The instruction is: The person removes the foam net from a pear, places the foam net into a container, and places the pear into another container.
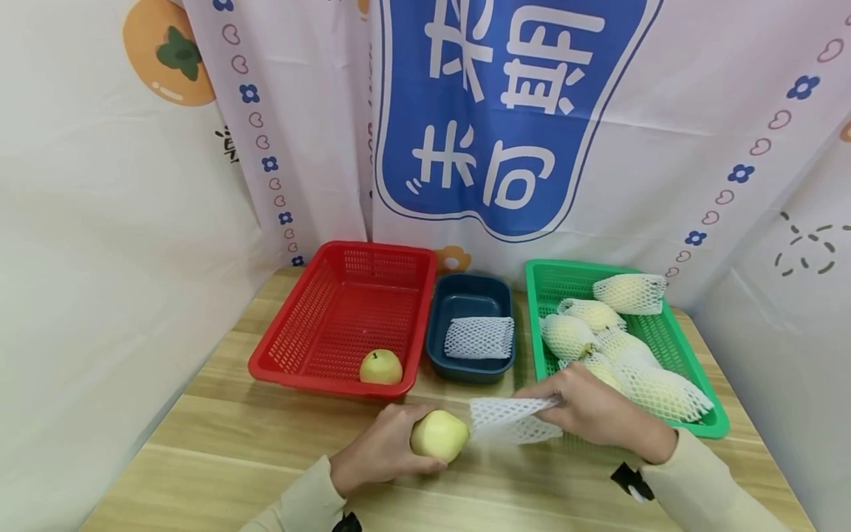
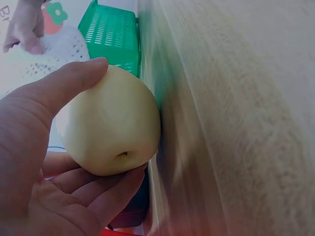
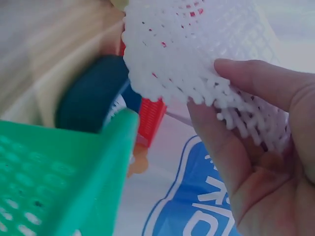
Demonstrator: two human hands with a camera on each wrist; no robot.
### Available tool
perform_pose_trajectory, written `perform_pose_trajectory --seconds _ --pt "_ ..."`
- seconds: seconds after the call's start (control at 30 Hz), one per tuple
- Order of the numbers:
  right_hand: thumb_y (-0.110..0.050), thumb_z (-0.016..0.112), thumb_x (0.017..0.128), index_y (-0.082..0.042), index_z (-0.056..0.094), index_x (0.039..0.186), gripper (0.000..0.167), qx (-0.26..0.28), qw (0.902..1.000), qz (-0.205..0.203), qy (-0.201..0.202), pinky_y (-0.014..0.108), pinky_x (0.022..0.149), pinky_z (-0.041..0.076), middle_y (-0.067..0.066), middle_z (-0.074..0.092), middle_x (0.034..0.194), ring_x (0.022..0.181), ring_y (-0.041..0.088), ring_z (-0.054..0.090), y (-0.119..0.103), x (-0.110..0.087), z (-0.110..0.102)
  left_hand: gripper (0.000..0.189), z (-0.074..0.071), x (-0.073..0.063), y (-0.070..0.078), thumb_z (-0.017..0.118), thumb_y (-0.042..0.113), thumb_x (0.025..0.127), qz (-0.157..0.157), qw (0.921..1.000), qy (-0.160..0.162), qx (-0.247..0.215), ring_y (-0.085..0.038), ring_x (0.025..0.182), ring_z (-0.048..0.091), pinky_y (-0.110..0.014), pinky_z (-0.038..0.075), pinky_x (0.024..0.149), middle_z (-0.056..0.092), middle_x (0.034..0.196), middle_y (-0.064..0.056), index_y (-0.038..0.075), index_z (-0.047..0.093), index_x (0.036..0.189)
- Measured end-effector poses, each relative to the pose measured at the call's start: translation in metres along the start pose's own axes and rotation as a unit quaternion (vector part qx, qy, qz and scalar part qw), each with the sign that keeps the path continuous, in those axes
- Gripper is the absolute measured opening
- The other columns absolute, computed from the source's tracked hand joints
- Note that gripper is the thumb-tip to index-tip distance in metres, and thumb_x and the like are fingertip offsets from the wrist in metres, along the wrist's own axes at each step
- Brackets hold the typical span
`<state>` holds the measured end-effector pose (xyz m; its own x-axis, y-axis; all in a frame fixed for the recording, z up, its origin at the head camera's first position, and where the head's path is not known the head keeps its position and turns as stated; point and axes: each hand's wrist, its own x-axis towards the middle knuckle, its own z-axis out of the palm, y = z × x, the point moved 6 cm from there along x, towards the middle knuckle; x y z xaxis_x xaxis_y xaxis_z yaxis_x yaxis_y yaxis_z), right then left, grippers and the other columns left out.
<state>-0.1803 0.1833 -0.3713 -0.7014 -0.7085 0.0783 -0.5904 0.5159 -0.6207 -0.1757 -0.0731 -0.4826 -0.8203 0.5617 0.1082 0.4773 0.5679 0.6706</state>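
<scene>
My left hand (image 1: 392, 447) grips a bare pale-yellow pear (image 1: 439, 436) low over the wooden table, thumb on one side and fingers round the other. In the left wrist view the pear (image 2: 110, 123) shows a small dark hollow at one end. To its right, my right hand (image 1: 585, 406) pinches a white foam net sleeve (image 1: 508, 420) between thumb and fingers. That sleeve (image 3: 172, 54) hangs loose with no fruit in it, its near end close beside the pear in the head view. The right hand is beside the front corner of the green basket (image 1: 721, 425).
A red basket (image 1: 299, 378) at the left holds one bare pear (image 1: 381, 367). Between the baskets stands a dark blue tray (image 1: 468, 287) with a flat foam net sleeve (image 1: 480, 338) in it. Several net-wrapped pears (image 1: 628, 293) fill much of the green basket. A printed cloth (image 1: 332, 148) hangs behind.
</scene>
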Motion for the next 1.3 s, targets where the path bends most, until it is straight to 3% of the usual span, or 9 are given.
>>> perform_pose_trajectory --seconds 0.13,0.23,0.47,0.73,0.97,1.13,1.3 --pt "0.002 0.075 0.093 -0.01 0.081 0.119 0.03 -0.009 1.0 -0.003 -0.001 0.017 0.065 0.059 0.009 0.082 0.11 0.086 0.001 0.074 -0.003 0.009 -0.01 0.072 0.001 0.001 0.001 0.094 0.042 0.078 -0.003 1.0 -0.006 0.004 -0.003 0.096 0.066 -0.022 0.056 0.081 0.077 0.123 -0.002 0.007 0.068 0.135" --pt "-0.001 0.076 0.093 -0.013 0.082 0.118 0.028 -0.019 0.9998 -0.002 -0.012 0.017 0.071 0.06 0.006 0.082 0.109 0.093 0.008 0.078 -0.004 0.013 -0.016 0.073 0.002 0.001 0.0 0.094 0.043 0.078 -0.008 0.9999 -0.011 -0.001 -0.002 0.096 0.066 -0.022 0.057 0.083 0.076 0.124 -0.001 0.008 0.068 0.136" --pt "-0.003 0.077 0.092 -0.013 0.084 0.112 0.023 -0.014 0.9984 0.012 -0.053 0.019 0.074 0.061 0.002 0.082 0.107 0.093 0.006 0.077 0.004 0.011 -0.013 0.073 0.003 -0.001 -0.002 0.093 0.045 0.078 -0.017 0.9997 -0.008 -0.016 -0.001 0.096 0.065 -0.022 0.057 0.084 0.076 0.122 0.002 0.011 0.067 0.136" --pt "-0.006 0.079 0.092 -0.017 0.084 0.108 0.02 -0.02 0.9978 0.002 -0.063 0.019 0.07 0.059 -0.004 0.082 0.102 0.084 -0.003 0.072 0.012 0.004 0.001 0.072 -0.001 -0.002 -0.002 0.093 0.046 0.078 -0.003 1.0 0.005 -0.001 -0.001 0.095 0.065 -0.022 0.057 0.083 0.076 0.12 0.001 0.01 0.068 0.135" --pt "-0.004 0.08 0.091 -0.014 0.084 0.11 0.022 -0.045 0.9987 0.006 -0.024 0.02 0.07 0.06 0.002 0.083 0.103 0.086 0.002 0.075 0.0 0.008 -0.035 0.07 -0.001 -0.002 -0.002 0.093 0.046 0.078 0.01 0.9998 0.015 0.012 -0.003 0.096 0.067 -0.023 0.058 0.083 0.077 0.12 -0.001 0.009 0.069 0.133" --pt "-0.005 0.08 0.091 -0.013 0.084 0.111 0.021 -0.08 0.9966 0.014 0.015 0.022 0.07 0.062 0.004 0.083 0.104 0.086 0.007 0.076 -0.007 0.021 -0.062 0.072 -0.001 -0.001 -0.003 0.093 0.046 0.078 -0.006 1.0 0.001 0.006 -0.002 0.098 0.067 -0.023 0.058 0.084 0.076 0.122 0.0 0.01 0.067 0.135" --pt "-0.003 0.08 0.091 -0.011 0.084 0.11 0.021 -0.114 0.9914 -0.005 0.064 0.026 0.071 0.064 0.007 0.083 0.105 0.087 0.015 0.079 -0.006 0.041 -0.075 0.077 0.001 0.001 -0.003 0.092 0.047 0.079 -0.02 0.9997 -0.017 -0.002 -0.002 0.098 0.066 -0.023 0.057 0.085 0.075 0.126 -0.001 0.007 0.065 0.14"
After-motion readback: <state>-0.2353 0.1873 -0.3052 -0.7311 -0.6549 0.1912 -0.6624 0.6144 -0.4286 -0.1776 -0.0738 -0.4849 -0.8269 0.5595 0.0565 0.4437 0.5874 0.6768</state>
